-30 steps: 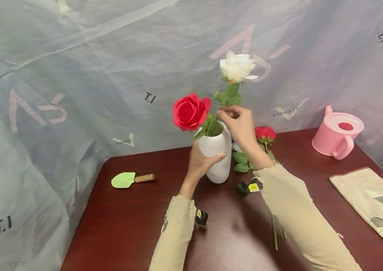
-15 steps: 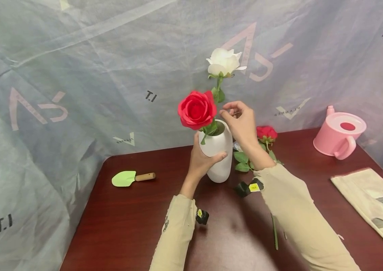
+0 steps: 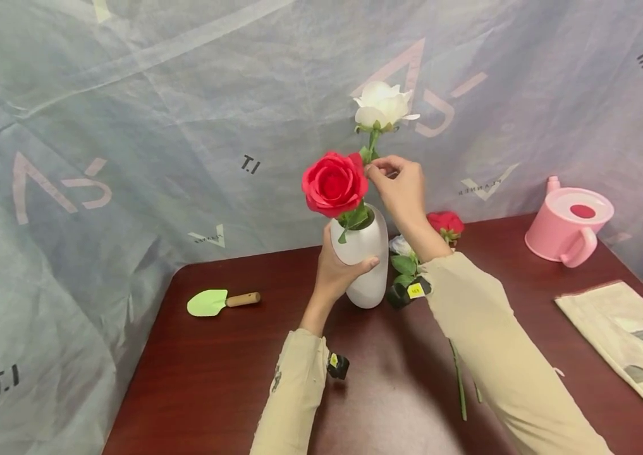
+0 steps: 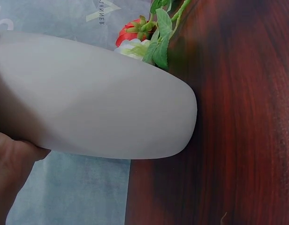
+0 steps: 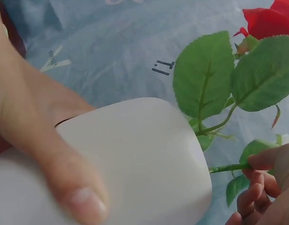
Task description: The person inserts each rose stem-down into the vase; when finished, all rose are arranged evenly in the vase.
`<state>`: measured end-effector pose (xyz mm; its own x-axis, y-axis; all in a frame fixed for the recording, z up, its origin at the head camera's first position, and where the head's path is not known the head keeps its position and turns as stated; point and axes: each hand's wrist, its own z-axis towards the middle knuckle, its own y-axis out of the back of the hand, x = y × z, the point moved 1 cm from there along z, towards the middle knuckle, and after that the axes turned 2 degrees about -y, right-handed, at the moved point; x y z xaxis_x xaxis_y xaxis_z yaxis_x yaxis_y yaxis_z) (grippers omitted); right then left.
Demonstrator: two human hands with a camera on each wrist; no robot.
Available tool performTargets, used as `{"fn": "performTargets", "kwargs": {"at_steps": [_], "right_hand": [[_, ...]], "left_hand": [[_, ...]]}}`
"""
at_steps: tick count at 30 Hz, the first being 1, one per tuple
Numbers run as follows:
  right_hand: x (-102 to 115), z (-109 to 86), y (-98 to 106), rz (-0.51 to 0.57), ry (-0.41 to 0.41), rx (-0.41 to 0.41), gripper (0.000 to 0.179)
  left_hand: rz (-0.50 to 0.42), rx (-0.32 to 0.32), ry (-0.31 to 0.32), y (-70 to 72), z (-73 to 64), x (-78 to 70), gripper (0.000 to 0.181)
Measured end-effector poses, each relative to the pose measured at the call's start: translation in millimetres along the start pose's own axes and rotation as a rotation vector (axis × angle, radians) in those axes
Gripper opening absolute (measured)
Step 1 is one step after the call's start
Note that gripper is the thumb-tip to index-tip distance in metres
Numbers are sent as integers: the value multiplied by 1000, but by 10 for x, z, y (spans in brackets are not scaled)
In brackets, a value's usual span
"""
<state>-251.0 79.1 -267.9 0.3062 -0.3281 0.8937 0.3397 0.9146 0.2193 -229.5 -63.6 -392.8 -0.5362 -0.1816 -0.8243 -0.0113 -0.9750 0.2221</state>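
My left hand [image 3: 337, 270] grips a white vase [image 3: 371, 273], which stands upright on the table. Out of its mouth leans a red rose [image 3: 334, 184] with green leaves. Behind that bloom rises a white rose [image 3: 381, 105]; its green stem [image 5: 229, 168] runs down into the vase in the right wrist view. Thumb and fingers of my right hand [image 3: 404, 188] pinch this stem just above the vase's mouth. In the left wrist view the vase covers most of my left hand, leaving part of it at the left edge.
Right of the vase lie another red rose [image 3: 445, 222] and a white flower [image 3: 401, 245], partly under my right sleeve. A pink watering can [image 3: 560, 224] and a folded beige cloth [image 3: 619, 328] are farther right. A green trowel [image 3: 207, 303] lies left on the dark red table [image 3: 213, 392].
The white rose has shifted left and stands straighter than a second ago. My right hand has risen along the stem. The red rose in the vase has turned and moved slightly right.
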Motion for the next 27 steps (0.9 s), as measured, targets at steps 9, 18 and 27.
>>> {"fn": "performTargets", "kwargs": {"at_steps": [9,18,27], "right_hand": [[33,-82,-19,-219,56,142,16],[-90,-80,127,-172,50,216,26],[-585,-293,911,-52,-123,127,37]], "left_hand": [[-61,24,-10,40,-10,-290,85],[-83,22,-5,35,-3,-224,92],[-110,7,-22,14,35,-210,88]]}}
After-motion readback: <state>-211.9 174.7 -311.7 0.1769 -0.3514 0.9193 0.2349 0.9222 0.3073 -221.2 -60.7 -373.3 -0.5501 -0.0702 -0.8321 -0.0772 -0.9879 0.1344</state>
